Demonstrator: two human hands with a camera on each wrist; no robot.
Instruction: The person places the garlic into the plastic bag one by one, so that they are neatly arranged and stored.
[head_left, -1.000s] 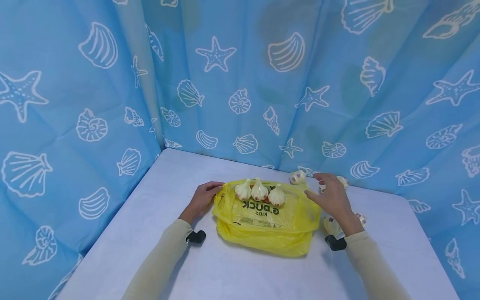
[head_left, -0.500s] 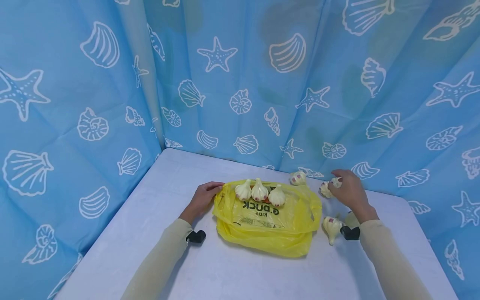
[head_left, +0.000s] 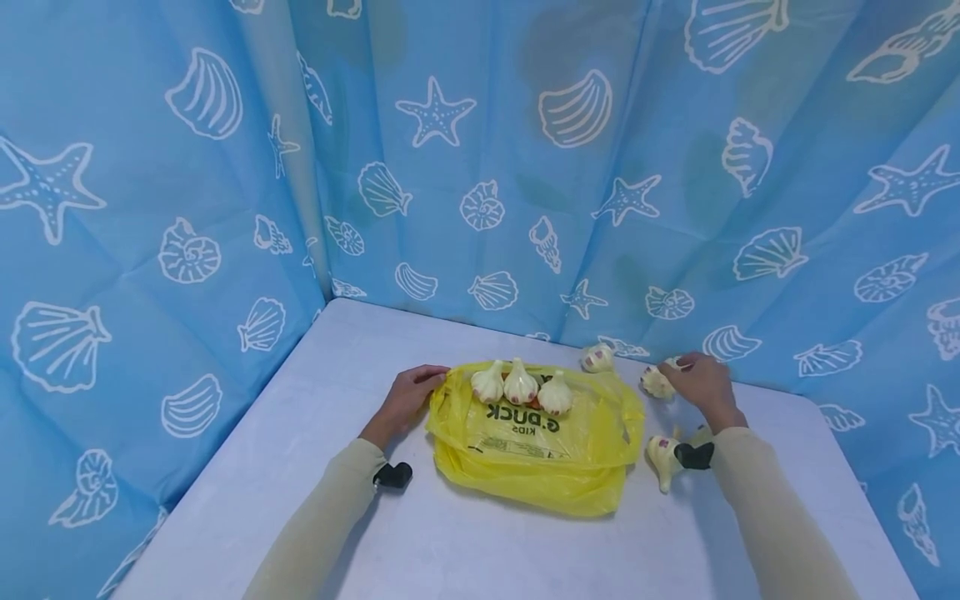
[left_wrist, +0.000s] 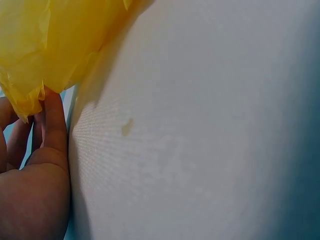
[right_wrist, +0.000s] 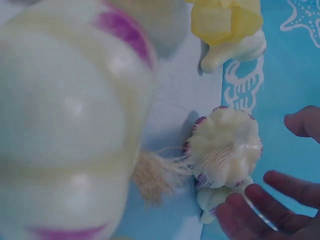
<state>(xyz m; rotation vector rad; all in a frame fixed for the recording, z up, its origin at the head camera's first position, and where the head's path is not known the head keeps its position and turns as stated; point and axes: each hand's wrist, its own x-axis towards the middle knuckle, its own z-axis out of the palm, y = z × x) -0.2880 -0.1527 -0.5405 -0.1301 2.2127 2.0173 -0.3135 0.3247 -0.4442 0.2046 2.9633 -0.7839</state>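
Observation:
A yellow plastic bag (head_left: pixel 525 487) with dark printing lies on the table, and three white garlic bulbs (head_left: pixel 519 385) rest in a row on its far half. At the bag's far left corner, my left hand (head_left: pixel 405 400) pinches the gathered plastic (left_wrist: pixel 30 97) between thumb and fingers. My right hand (head_left: pixel 705 387) is beside a garlic bulb (head_left: pixel 657 382) right of the bag. In the right wrist view its thumb and fingers are spread near that purple-streaked bulb (right_wrist: pixel 227 142), not closed round it. Another bulb (right_wrist: pixel 215 202) is partly hidden behind it.
One garlic bulb (head_left: pixel 597 358) lies at the bag's far edge. Another garlic bulb (head_left: pixel 663 460) sits right of the bag, with one more (head_left: pixel 701 436) partly behind the black wrist camera (head_left: pixel 694 456). A blue shell-patterned curtain (head_left: pixel 480 250) hangs behind the white table (head_left: pixel 420 550).
My right hand has moved right from the bag's far right corner to the garlic bulbs beyond it. The left hand keeps its grip on the bag, which stays in place.

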